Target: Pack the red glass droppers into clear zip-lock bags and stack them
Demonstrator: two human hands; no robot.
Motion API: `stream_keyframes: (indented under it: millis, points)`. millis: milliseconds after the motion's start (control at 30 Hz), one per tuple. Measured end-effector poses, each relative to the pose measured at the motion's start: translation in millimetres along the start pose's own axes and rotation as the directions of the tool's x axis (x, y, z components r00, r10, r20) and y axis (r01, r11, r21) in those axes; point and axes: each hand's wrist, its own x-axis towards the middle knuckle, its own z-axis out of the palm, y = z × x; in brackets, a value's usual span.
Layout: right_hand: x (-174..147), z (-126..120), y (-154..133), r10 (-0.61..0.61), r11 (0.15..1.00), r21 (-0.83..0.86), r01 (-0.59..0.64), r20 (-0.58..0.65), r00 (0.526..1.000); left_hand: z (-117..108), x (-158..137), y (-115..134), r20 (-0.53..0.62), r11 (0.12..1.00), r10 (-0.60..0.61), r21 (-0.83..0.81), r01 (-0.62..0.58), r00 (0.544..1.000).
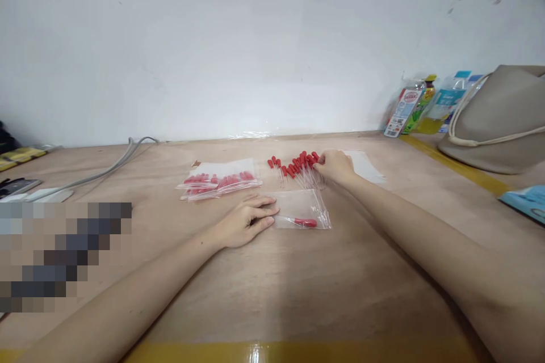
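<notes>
A small clear zip bag [293,204] lies flat in front of me, with one red-bulbed dropper [305,222] inside. My left hand [247,221] rests on the bag's left end, its fingers stretched out and apart. Beyond the bag is a loose pile of droppers [298,167], with red rubber bulbs and thin clear stems. At the pile's right side, the fingertips of my right hand [336,165] are pinched at a red bulb. That dropper's stem is partly hidden among the others.
Filled bags of droppers [221,181] lie stacked on the left. White sheets or bags [365,165] lie behind my right hand. Bottles and a carton [402,113] stand at the back right beside a beige bag [498,119]. A grey cable [114,165] crosses the left side.
</notes>
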Motion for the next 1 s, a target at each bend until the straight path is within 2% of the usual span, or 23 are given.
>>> stream_keyframes:
  millis: [100,167,233,267,300,367,433,533,633,733,800,867,900,1000]
  points:
    - [0,0,-4,0.029,0.999,-0.020,-0.029,0.003,1.000,0,0,1,-0.019,1.000,0.018,0.001,-0.018,1.000]
    - [0,-1,-5,0.043,0.999,0.029,-0.043,-0.034,0.998,0,0,0,-0.030,1.000,0.030,0.001,-0.030,0.999]
    - [-2,-3,-1,0.033,0.979,0.202,-0.014,-0.087,0.996,1,0,0,-0.040,0.999,0.038,0.002,-0.038,0.998]
    - [-5,-3,2,0.014,0.942,0.336,0.025,-0.114,0.993,1,0,-1,-0.044,0.999,0.040,0.004,-0.040,0.998]
    - [-9,-3,5,-0.004,0.875,0.480,0.071,-0.139,0.990,2,1,-1,-0.050,0.999,0.043,0.007,-0.043,0.998]
    - [-22,-3,13,-0.021,0.681,0.718,0.145,-0.179,0.984,3,1,-1,-0.067,0.999,0.052,0.015,-0.052,0.996]
    - [-39,-2,20,0.009,0.510,0.847,0.152,-0.181,0.983,4,1,0,-0.084,0.998,0.060,0.024,-0.058,0.995]
    - [-66,0,24,0.119,0.365,0.930,0.042,-0.092,0.989,5,1,1,-0.097,0.998,0.053,0.037,-0.050,0.994]
    - [-82,2,21,0.212,0.190,0.974,-0.122,0.081,0.974,4,1,2,-0.097,0.998,0.040,0.045,-0.036,0.994]
    - [-89,4,17,0.187,-0.016,0.963,-0.269,0.267,0.945,3,1,4,-0.105,0.999,0.038,0.038,-0.034,0.994]
    - [-92,5,16,0.123,-0.091,0.947,-0.307,0.317,0.941,1,1,5,-0.113,0.999,0.034,0.034,-0.031,0.993]
    - [-94,4,17,0.049,-0.076,0.943,-0.324,0.329,0.943,0,1,6,-0.110,0.999,0.028,0.031,-0.025,0.994]
    - [-94,2,19,0.011,-0.020,0.943,-0.332,0.332,0.943,0,2,6,-0.107,0.999,0.025,0.030,-0.022,0.994]
    - [-93,-5,26,-0.134,0.282,0.909,-0.307,0.354,0.926,0,2,6,-0.101,0.999,0.025,0.026,-0.023,0.995]
